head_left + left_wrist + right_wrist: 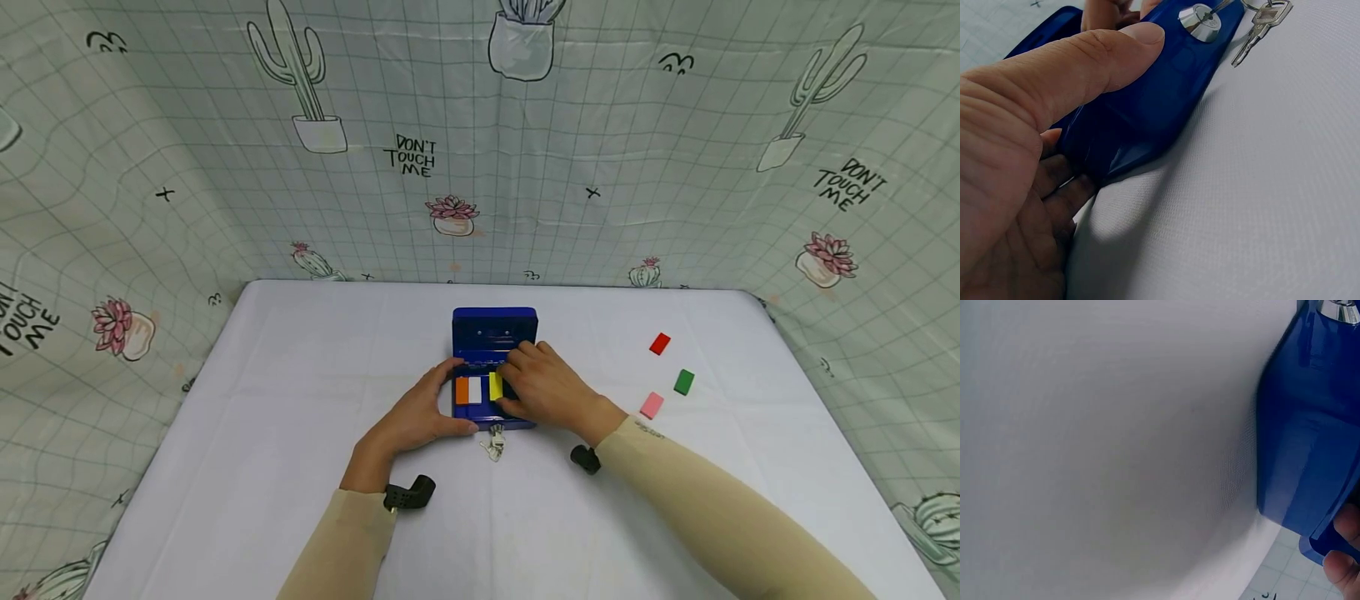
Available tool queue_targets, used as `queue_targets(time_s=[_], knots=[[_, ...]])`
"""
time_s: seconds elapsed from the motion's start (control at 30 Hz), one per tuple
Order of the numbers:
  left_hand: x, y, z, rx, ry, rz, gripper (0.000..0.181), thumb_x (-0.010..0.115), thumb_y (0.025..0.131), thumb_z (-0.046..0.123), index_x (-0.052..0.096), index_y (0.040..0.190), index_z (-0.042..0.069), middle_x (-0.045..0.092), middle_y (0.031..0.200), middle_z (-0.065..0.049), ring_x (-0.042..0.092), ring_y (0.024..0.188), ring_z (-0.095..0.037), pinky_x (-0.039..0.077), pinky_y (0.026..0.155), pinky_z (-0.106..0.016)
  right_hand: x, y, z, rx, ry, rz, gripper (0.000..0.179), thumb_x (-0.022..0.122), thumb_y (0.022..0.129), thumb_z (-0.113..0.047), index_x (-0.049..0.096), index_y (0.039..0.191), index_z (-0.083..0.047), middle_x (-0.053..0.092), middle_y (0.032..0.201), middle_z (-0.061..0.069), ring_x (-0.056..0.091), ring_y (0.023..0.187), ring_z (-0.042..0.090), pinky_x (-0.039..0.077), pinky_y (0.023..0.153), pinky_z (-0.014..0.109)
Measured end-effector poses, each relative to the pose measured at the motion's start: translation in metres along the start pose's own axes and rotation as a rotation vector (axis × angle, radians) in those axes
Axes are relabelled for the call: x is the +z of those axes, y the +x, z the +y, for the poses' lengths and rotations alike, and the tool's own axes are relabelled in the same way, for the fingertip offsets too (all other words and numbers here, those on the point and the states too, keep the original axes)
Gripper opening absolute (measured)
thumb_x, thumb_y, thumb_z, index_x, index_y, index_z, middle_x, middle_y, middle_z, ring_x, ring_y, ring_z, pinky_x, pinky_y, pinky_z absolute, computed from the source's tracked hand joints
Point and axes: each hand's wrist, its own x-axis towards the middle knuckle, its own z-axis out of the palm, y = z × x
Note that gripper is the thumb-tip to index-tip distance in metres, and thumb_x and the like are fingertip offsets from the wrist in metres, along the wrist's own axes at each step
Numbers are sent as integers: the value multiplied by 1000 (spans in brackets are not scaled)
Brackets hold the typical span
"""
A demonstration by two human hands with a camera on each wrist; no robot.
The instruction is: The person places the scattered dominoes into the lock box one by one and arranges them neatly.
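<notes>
A blue metal cash box (495,323) stands on the table with its lid raised. My left hand (420,412) grips its left side, the thumb on the front wall near the lock (1200,24) and the fingertips toward the back corner. Inside, an orange block (462,391) and a white block (475,390) lie side by side at the left. To their right, my right hand (543,383) pinches a yellow block (495,386) between thumb and fingers, over the box's interior. That hand hides the box's right part. Keys (1262,28) hang from the front lock.
On the table's right lie a red block (660,343), a green block (683,382) and a pink block (652,405). A white cloth covers the table (300,375). Behind it hangs a patterned curtain (525,150).
</notes>
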Motion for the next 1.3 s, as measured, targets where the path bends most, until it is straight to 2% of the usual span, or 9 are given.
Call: queue_targets(time_s=[0.7, 1.3], knots=[[-1, -1, 1, 4, 1, -13, 111, 94, 78, 39, 29, 167, 25, 30, 173, -11, 29, 159, -35, 26, 126, -65, 2, 9, -5, -16, -18, -40, 49, 74, 96, -51, 76, 120, -7, 72, 108, 6, 59, 99, 23, 53, 86, 37], [-1, -1, 1, 12, 16, -11, 111, 94, 78, 40, 29, 167, 25, 29, 173, -11, 28, 159, -35, 27, 126, -64, 3, 14, -12, -11, -76, -58, 43, 74, 96, -51, 78, 109, -10, 71, 95, 2, 57, 87, 21, 40, 70, 33]])
